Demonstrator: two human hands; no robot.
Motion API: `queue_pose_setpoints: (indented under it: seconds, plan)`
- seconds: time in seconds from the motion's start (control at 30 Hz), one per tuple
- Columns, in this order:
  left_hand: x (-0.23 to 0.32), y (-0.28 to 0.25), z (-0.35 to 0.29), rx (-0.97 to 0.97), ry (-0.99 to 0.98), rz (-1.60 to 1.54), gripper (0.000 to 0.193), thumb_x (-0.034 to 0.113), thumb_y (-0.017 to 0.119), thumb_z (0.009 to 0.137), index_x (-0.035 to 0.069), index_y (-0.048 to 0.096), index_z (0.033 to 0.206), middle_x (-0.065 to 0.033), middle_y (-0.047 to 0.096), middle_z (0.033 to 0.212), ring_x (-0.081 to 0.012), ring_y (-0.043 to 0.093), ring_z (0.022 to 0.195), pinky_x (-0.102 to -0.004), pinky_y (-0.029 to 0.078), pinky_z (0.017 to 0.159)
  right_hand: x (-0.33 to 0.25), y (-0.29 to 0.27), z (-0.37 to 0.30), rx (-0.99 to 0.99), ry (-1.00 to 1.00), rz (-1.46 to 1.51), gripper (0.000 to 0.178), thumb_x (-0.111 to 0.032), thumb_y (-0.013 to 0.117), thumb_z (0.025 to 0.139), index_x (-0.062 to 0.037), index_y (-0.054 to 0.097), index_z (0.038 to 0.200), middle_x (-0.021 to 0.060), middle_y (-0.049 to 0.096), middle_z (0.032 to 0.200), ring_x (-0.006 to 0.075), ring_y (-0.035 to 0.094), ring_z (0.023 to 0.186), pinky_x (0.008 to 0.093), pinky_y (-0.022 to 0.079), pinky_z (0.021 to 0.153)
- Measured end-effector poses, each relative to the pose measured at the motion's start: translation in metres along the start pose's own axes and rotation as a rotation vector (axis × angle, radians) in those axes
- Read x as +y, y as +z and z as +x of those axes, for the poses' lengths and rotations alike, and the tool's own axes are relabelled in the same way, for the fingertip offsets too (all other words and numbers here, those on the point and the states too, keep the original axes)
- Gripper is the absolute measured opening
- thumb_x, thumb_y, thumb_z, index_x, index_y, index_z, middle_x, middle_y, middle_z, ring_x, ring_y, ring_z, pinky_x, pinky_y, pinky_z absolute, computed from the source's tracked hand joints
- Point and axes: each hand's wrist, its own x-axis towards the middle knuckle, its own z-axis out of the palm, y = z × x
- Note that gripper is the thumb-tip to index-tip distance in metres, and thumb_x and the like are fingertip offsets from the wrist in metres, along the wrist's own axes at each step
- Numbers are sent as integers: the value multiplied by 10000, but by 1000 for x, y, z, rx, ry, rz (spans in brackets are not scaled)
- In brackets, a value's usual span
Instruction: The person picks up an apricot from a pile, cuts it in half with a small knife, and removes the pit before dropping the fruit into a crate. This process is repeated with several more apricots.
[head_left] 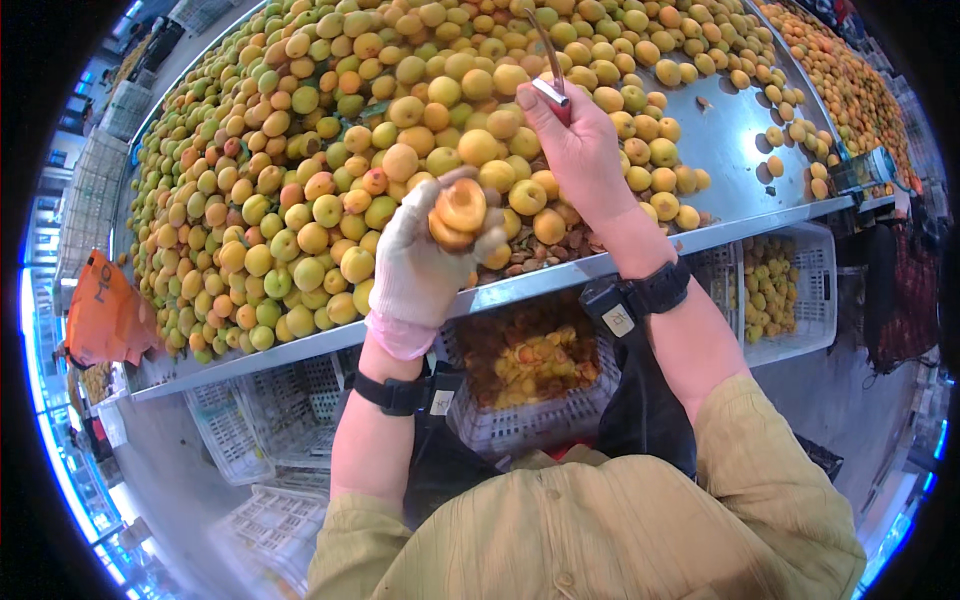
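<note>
My left hand [418, 262], in a white glove with a pink cuff, is closed around a cut apricot [462, 207]. Its opened flesh faces up, with a hollow in one half. In my bare right hand [588, 155] is a knife [546, 62] with a thin curved blade and a red and white handle. The blade points away from me, apart from the cut fruit. Both hands are over the near edge of a metal table [735, 165] heaped with whole apricots [310, 195]. Loose apricot stones [545, 250] lie by the edge between my hands.
Below the table edge, a crate [535, 425] holds apricot halves. A white crate [822, 290] of yellow-green fruit stands to the right. Other plastic crates [270, 410] stand at lower left, near an orange bag [105, 310]. Another apricot heap [850, 75] lies at far right.
</note>
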Motion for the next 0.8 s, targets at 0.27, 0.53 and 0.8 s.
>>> queue_pose_setpoints:
  seconds: [0.27,0.53,0.8]
  plan:
    - [1,-5,-16,-362,-92,486,476,312,569,940,-63,529,1231,-187,579,1222,-293,574,1134,-375,440,1010,-7,-8,2,-117,282,227,323,-340,644,933,-21,668,976,-59,561,715,36,466,641,214,404,570]
    - [-20,16,-10,40,157,468,567,267,616,904,-15,425,1356,-53,541,1200,-159,554,1047,-284,441,913,-16,41,-33,-371,144,223,408,-390,631,919,0,632,1039,41,618,847,157,604,716,297,483,657]
    - [-1,-11,-4,110,198,283,333,192,551,958,34,510,1249,-70,596,938,-206,600,893,-398,521,881,-38,-36,-7,-725,110,-390,611,-420,667,853,9,544,1271,210,603,1232,305,579,1160,341,450,975]
